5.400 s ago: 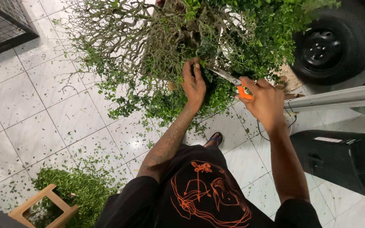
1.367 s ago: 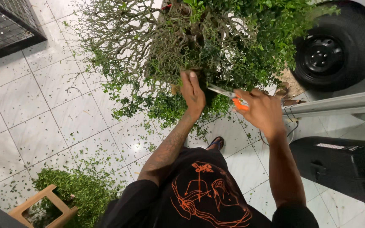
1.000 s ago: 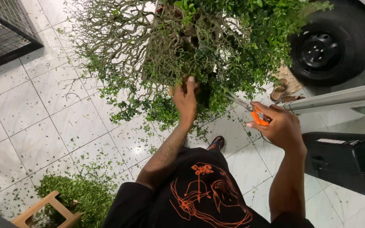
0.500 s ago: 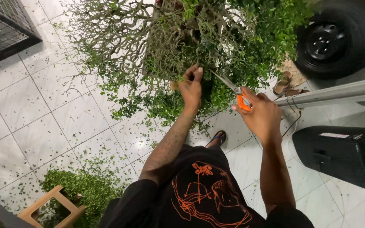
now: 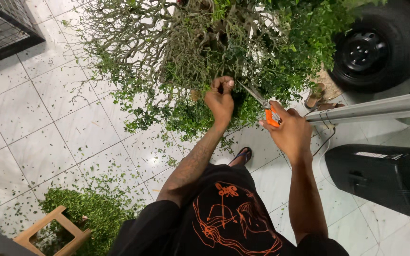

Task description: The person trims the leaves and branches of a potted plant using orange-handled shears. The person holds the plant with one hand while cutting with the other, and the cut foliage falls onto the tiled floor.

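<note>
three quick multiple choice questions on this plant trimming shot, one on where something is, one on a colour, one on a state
1. Where is the heap of cut green leaves?
A. by the black tyre
B. on the white tiled floor beside the wooden stool
C. on the black case

2. The handles of the pruning shears are
A. orange
B. blue
C. green

3. The left hand is
A. flat open
B. pinching a twig of the bushy green shrub
C. on the floor

Answers: 1 B, heap touches the stool; 2 A, orange shows in the right hand; 3 B, fingers closed on foliage.

left hand [image 5: 220, 100] pinched, right hand [image 5: 288, 130] (fisted) raised
</note>
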